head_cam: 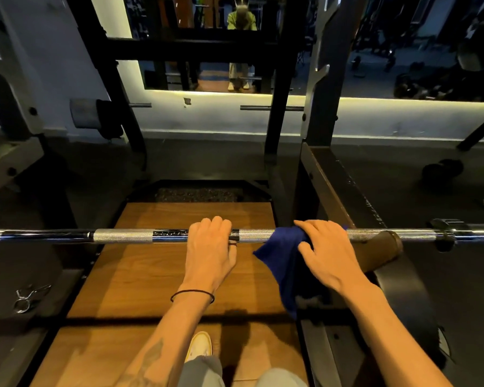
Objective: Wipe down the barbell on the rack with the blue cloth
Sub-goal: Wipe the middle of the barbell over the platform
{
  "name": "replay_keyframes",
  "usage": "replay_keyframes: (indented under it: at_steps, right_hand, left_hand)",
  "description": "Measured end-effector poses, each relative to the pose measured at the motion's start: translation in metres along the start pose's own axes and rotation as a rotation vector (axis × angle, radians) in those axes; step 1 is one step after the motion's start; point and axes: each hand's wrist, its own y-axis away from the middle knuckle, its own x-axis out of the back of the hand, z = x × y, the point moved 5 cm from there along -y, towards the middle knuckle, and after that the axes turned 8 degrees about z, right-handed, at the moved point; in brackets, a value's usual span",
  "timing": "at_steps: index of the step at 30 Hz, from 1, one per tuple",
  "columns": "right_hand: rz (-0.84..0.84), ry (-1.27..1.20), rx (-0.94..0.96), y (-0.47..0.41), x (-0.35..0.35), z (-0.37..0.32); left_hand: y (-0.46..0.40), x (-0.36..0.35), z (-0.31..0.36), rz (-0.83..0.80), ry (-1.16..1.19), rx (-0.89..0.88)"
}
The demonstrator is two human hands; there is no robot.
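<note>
1. Far left of the barbell [123,236]: a spring collar clip [28,298] lying on the dark floor, below the bar's left stretch, well apart from it.
2. Barbell itself: horizontal across the view, resting on the rack [386,241] at its right end; alternating knurled and smooth chrome bands. Likely heavy, stiff and steady in its cradle; smooth bands probably slick, knurling likely to snag the fabric.
3. Near the bar's middle: left hand [210,247] laid over the top, fingers curled round the far side, closed on the bar and bracing it.
4. Just right of that: blue cloth [282,263] draped over the bar, most of it hanging loose beneath. Soft, light, limp; best bunched in the palm and wrapped right round the bar.
5. Right hand [327,252] pressed on top of the cloth, fingers spread, clamping it against the bar.
6. Further right: sleeve collar [444,234], apparently not yet reached.
</note>
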Motion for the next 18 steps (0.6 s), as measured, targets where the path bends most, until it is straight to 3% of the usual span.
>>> replay_keyframes:
  at_steps: [11, 16, 18]
  right_hand:
    - [0.090, 0.140, -0.004, 0.000, -0.021, -0.055]
    - [0.008, 0.172, 0.231, -0.010, -0.052, -0.120]
    - [0.108, 0.173, 0.294, -0.011, -0.041, -0.122]
  left_hand:
    - [0.001, -0.002, -0.001, -0.012, 0.005, 0.058]
    - [0.001, -0.002, -0.003, -0.023, 0.073, 0.041]
    - [0.001, 0.001, -0.006, -0.067, 0.088, -0.013]
